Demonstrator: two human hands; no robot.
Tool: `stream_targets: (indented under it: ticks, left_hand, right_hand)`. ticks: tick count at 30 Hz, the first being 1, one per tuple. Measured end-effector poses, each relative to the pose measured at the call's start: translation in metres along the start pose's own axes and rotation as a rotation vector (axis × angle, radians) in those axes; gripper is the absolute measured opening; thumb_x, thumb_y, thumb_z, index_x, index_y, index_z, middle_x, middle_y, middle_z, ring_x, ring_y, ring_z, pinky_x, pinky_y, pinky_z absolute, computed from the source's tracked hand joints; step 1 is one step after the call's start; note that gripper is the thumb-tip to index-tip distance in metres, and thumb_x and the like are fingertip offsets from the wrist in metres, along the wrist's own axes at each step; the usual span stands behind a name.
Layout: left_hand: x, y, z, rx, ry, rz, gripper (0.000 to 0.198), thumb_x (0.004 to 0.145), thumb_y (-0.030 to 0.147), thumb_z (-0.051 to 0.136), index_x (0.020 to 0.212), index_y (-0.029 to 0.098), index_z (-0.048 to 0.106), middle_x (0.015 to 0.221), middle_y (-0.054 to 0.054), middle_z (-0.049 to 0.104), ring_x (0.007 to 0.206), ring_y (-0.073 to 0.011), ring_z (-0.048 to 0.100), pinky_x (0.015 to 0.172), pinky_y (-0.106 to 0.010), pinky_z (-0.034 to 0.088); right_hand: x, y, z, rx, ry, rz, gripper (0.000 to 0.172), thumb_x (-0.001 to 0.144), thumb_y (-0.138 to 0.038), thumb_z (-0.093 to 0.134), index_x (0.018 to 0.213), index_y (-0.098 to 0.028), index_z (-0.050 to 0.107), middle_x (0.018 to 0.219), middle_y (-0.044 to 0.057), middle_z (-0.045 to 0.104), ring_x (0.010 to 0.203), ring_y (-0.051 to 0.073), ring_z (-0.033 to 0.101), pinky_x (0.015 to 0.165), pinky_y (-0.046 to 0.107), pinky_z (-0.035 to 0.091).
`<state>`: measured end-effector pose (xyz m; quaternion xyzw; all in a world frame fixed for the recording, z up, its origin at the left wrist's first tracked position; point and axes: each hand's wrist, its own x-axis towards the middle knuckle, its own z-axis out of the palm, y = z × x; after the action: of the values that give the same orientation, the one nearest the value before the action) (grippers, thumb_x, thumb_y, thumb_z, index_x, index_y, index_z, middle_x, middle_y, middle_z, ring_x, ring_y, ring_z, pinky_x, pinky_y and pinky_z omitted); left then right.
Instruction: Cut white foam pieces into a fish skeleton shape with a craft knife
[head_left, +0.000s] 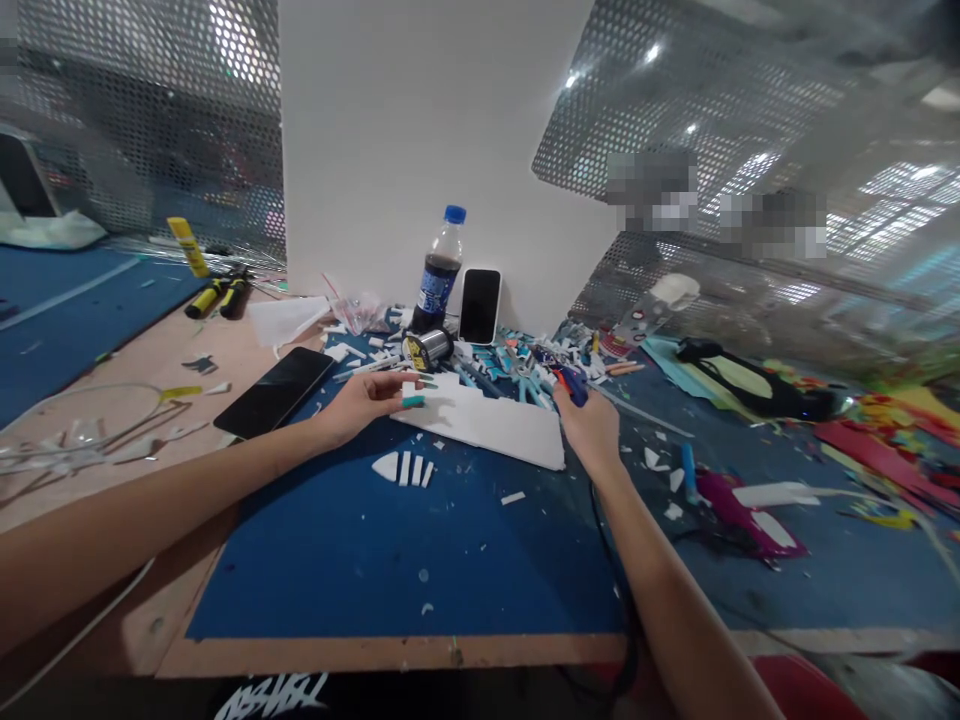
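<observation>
My left hand (369, 405) pinches a small white-and-teal foam piece (412, 396) above the left end of a white foam board (495, 425). At the board's right end, my right hand (589, 425) is wrapped round a blue corded tool with an orange part, which looks like a hot glue gun (574, 386). Its black cord (600, 520) hangs down past my wrist. On the blue mat (360, 560), nearer to me, lie a pointed white piece (385, 466) and several narrow white strips (416, 469). Fingers hide part of both held things.
A cola bottle (439, 270), a wire spool (427, 349) and an upright phone (480, 306) stand behind among heaped foam scraps (517, 365). A black phone (274, 392) lies left, with pliers (217, 295) beyond. Right are a magenta item (750, 515) and a black case (750, 380).
</observation>
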<state>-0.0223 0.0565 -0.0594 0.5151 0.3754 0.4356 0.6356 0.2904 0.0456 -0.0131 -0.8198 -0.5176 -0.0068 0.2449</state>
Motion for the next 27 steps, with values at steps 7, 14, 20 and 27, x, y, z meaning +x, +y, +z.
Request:
stream_targets:
  ticks: [7, 14, 20, 27]
  left_hand:
    - [-0.005, 0.007, 0.004, 0.086, -0.06, -0.01, 0.035, 0.065, 0.013, 0.069, 0.1, 0.015, 0.069, 0.104, -0.007, 0.071, 0.086, -0.015, 0.066, 0.08, -0.026, 0.053]
    - [-0.004, 0.003, 0.003, 0.096, -0.097, -0.011, 0.04, 0.057, 0.019, 0.077, 0.095, 0.012, 0.067, 0.09, -0.008, 0.073, 0.08, -0.0165, 0.068, 0.078, -0.031, 0.055]
    - [-0.002, 0.002, 0.002, 0.078, -0.106, -0.013, 0.039, 0.052, 0.016, 0.079, 0.089, 0.012, 0.065, 0.076, -0.004, 0.072, 0.071, -0.0145, 0.067, 0.074, -0.029, 0.055]
    - [-0.001, 0.001, 0.003, 0.07, -0.099, -0.02, 0.039, 0.052, 0.015, 0.079, 0.087, 0.012, 0.064, 0.071, -0.002, 0.07, 0.066, -0.0116, 0.065, 0.07, -0.025, 0.054]
  right_hand:
    - [-0.037, -0.024, -0.009, 0.185, 0.072, -0.119, 0.036, 0.074, -0.046, 0.057, 0.093, -0.016, 0.055, 0.069, 0.006, 0.065, 0.064, 0.021, 0.062, 0.063, 0.028, 0.045]
    - [-0.072, -0.038, 0.004, 0.223, 0.141, -0.423, 0.035, 0.072, -0.051, 0.062, 0.081, -0.021, 0.046, 0.055, -0.001, 0.054, 0.049, 0.019, 0.055, 0.049, 0.029, 0.041]
    - [-0.078, -0.038, 0.022, 0.134, 0.331, -0.698, 0.027, 0.079, -0.043, 0.057, 0.086, -0.02, 0.046, 0.057, 0.001, 0.055, 0.046, 0.018, 0.054, 0.042, 0.027, 0.039]
    - [-0.078, -0.037, 0.025, 0.064, 0.399, -0.786, 0.025, 0.084, -0.041, 0.053, 0.09, -0.018, 0.048, 0.065, 0.003, 0.06, 0.046, 0.016, 0.056, 0.039, 0.024, 0.037]
